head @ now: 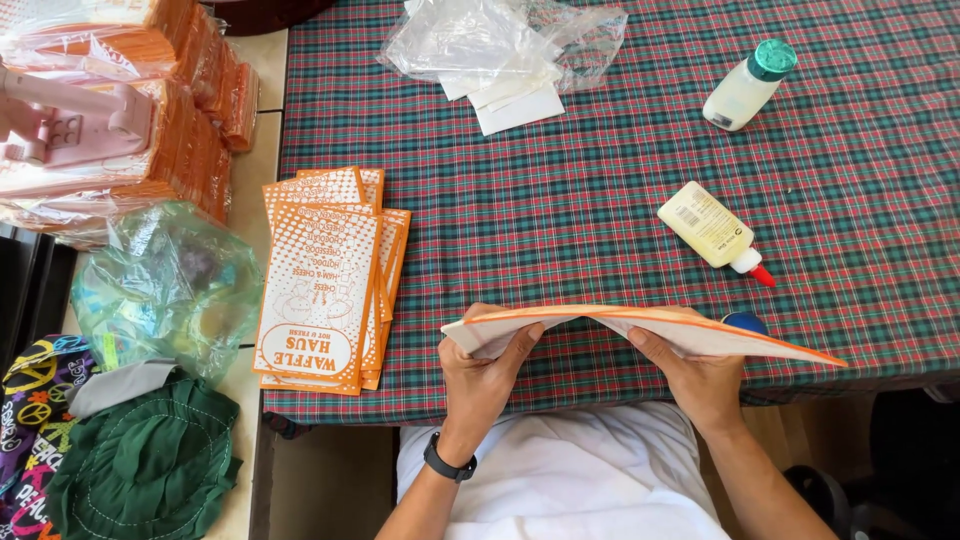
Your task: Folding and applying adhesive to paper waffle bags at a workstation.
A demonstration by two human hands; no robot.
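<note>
Both hands hold one orange and white paper sheet, bent into a shallow arch over the near edge of the table. My left hand, with a black wristband, grips its left end. My right hand grips under its middle right part. A small blue round thing peeks out just behind the sheet. A yellow glue bottle with a red tip lies on the plaid tablecloth beyond my right hand.
A stack of orange printed paper bags lies at the cloth's left edge. A white bottle with a green cap lies far right. Clear plastic wrap with white papers sits at the back. Wrapped orange bundles, a plastic bag and green cloth fill the left.
</note>
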